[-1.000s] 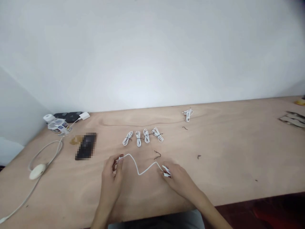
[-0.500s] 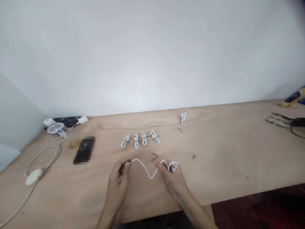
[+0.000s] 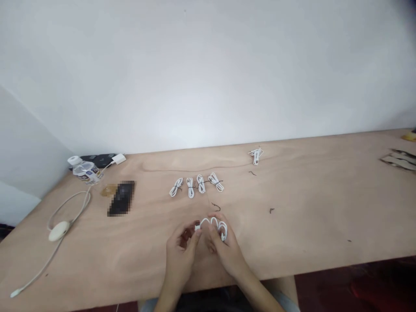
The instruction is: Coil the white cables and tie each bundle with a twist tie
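Note:
Both hands hold one white charging cable [image 3: 222,227] just above the near part of the wooden table. My left hand [image 3: 183,249] pinches the cable's plug end between thumb and fingers. Loops of the cable are gathered in my right hand [image 3: 225,249], its thumb pressed on them. A short curved stretch of cable runs between the hands. Just beyond them lies a dark twist tie [image 3: 216,206]. Farther back, several coiled white cables [image 3: 190,188], bound with dark ties, lie in a row. Another white cable bundle [image 3: 256,157] rests near the wall.
To the left are a plastic bottle [image 3: 87,171], a white adapter [image 3: 118,159], a blurred dark object [image 3: 121,199] and a white cord with an oval switch [image 3: 59,231]. More dark ties [image 3: 271,211] lie to the right. Pliers-like tools [image 3: 398,159] sit at the far right.
My hands have come closer together, and the cable stretch between them is shorter, gathered into loops at my right hand. The camera view has shifted slightly.

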### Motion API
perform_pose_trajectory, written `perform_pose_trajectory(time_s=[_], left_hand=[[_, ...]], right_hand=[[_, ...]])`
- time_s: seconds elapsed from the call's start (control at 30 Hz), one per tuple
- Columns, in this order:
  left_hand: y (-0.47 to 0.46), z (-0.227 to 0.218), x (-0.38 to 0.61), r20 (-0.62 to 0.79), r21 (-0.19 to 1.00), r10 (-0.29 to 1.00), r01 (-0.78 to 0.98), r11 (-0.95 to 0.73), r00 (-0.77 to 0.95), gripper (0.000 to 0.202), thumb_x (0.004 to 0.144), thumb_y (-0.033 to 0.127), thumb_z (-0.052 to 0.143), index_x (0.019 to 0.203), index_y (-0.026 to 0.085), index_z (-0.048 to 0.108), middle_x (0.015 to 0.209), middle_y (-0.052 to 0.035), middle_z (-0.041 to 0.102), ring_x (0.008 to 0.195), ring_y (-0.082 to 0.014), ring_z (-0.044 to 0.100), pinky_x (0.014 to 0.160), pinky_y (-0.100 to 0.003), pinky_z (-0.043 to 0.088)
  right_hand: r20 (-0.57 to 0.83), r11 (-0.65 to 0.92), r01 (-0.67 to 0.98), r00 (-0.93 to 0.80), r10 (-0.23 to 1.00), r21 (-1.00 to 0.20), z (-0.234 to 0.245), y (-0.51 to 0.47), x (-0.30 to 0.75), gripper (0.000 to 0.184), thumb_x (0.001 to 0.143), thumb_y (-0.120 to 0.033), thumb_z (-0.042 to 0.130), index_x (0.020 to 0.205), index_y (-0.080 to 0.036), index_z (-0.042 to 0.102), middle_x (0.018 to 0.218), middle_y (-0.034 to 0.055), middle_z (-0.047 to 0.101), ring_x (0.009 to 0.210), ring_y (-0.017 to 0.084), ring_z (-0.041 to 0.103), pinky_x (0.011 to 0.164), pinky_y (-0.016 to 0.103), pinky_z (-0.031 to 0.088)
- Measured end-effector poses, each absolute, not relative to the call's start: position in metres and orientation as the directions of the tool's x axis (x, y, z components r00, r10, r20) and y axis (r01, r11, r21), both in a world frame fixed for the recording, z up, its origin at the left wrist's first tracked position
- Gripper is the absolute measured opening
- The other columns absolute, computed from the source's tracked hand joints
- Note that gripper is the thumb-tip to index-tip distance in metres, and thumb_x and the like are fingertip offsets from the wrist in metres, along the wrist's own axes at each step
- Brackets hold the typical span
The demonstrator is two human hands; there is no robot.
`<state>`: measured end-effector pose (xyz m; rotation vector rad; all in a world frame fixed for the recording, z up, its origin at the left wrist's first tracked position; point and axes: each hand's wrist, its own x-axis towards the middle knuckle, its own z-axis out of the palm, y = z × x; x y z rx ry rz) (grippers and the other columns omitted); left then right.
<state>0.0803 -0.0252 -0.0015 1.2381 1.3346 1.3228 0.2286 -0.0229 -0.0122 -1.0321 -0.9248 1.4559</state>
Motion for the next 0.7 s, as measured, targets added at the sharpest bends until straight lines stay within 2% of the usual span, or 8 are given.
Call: perform_pose_trajectory(time_s=[0.07, 0.13, 0.2, 0.27, 0.47, 0.57, 0.63, 0.7], left_hand=[[-0.026, -0.005, 0.080, 0.054, 0.997, 0.985, 0.067, -0.043, -0.165, 0.028, 0.087, 0.039, 0.082, 0.105, 0.018, 0.080, 0.101, -0.0092, 0.081, 0.091, -0.0233, 0.076, 0.083, -0.031, 0.061], [-0.026, -0.007, 0.081, 0.071, 0.995, 0.983, 0.077, -0.059, -0.166, 0.022, 0.086, 0.037, 0.083, 0.097, 0.019, 0.081, 0.094, -0.0080, 0.081, 0.085, -0.0221, 0.076, 0.078, -0.030, 0.061], [-0.026, -0.008, 0.083, 0.125, 0.988, 0.981, 0.107, -0.110, -0.148, 0.015, 0.088, 0.034, 0.080, 0.094, 0.020, 0.082, 0.096, -0.0076, 0.081, 0.088, -0.0223, 0.076, 0.078, -0.030, 0.061], [-0.026, -0.008, 0.086, 0.189, 0.973, 0.974, 0.159, -0.168, -0.127, 0.011, 0.092, 0.031, 0.076, 0.096, 0.023, 0.083, 0.103, -0.0073, 0.081, 0.095, -0.0230, 0.076, 0.083, -0.031, 0.061], [-0.025, -0.008, 0.087, 0.236, 0.951, 0.971, 0.212, -0.224, -0.035, 0.019, 0.098, 0.027, 0.068, 0.110, 0.026, 0.083, 0.112, -0.0084, 0.079, 0.105, -0.0257, 0.074, 0.096, -0.040, 0.060], [-0.027, -0.010, 0.081, 0.211, 0.950, 0.975, 0.222, -0.221, 0.066, 0.027, 0.101, 0.025, 0.064, 0.122, 0.027, 0.080, 0.119, -0.0095, 0.077, 0.111, -0.0263, 0.071, 0.099, -0.041, 0.059], [-0.030, -0.012, 0.077, 0.191, 0.951, 0.979, 0.235, -0.201, 0.065, 0.026, 0.100, 0.025, 0.066, 0.121, 0.028, 0.080, 0.118, -0.0087, 0.075, 0.111, -0.0250, 0.070, 0.099, -0.039, 0.058], [-0.032, -0.013, 0.073, 0.179, 0.955, 0.984, 0.237, -0.177, 0.013, 0.018, 0.098, 0.025, 0.069, 0.110, 0.027, 0.083, 0.111, -0.0075, 0.074, 0.106, -0.0235, 0.071, 0.094, -0.036, 0.059]], right_hand=[[-0.141, -0.136, -0.300, -0.004, 0.990, -0.944, -0.016, -0.023, 0.224, 0.052, 0.091, -0.060, 0.075, 0.128, -0.024, 0.066, 0.067, -0.0038, 0.057, 0.057, 0.016, 0.050, 0.055, 0.029, 0.044], [-0.139, -0.137, -0.277, -0.013, 0.990, -0.951, -0.019, -0.023, 0.220, 0.048, 0.086, -0.057, 0.082, 0.116, -0.021, 0.073, 0.079, 0.0023, 0.068, 0.070, 0.020, 0.062, 0.065, 0.032, 0.052], [-0.148, -0.151, -0.305, -0.033, 0.988, -0.940, -0.020, -0.023, 0.215, 0.044, 0.083, -0.053, 0.086, 0.108, -0.018, 0.075, 0.092, 0.0070, 0.074, 0.085, 0.024, 0.068, 0.079, 0.035, 0.056], [-0.203, -0.192, -0.362, -0.008, 0.979, -0.912, -0.022, -0.023, 0.207, 0.043, 0.083, -0.051, 0.087, 0.107, -0.018, 0.074, 0.096, 0.0080, 0.075, 0.090, 0.025, 0.070, 0.085, 0.037, 0.057], [-0.365, -0.205, -0.629, 0.135, 0.921, -0.750, -0.017, -0.022, 0.186, 0.035, 0.078, -0.041, 0.093, 0.095, -0.020, 0.069, 0.088, 0.0024, 0.072, 0.085, 0.021, 0.070, 0.084, 0.035, 0.058], [-0.394, -0.161, -0.686, 0.197, 0.898, -0.709, -0.013, -0.019, 0.182, 0.037, 0.074, -0.037, 0.095, 0.080, -0.022, 0.062, 0.077, -0.0015, 0.066, 0.075, 0.017, 0.066, 0.075, 0.031, 0.058], [-0.408, -0.140, -0.681, 0.250, 0.878, -0.719, -0.014, -0.017, 0.179, 0.040, 0.073, -0.037, 0.096, 0.074, -0.022, 0.059, 0.072, -0.0027, 0.062, 0.070, 0.016, 0.064, 0.068, 0.029, 0.056], [-0.432, -0.132, -0.682, 0.290, 0.854, -0.720, -0.017, -0.016, 0.177, 0.038, 0.073, -0.041, 0.095, 0.075, -0.021, 0.062, 0.074, -0.0010, 0.065, 0.070, 0.016, 0.064, 0.066, 0.028, 0.055]])
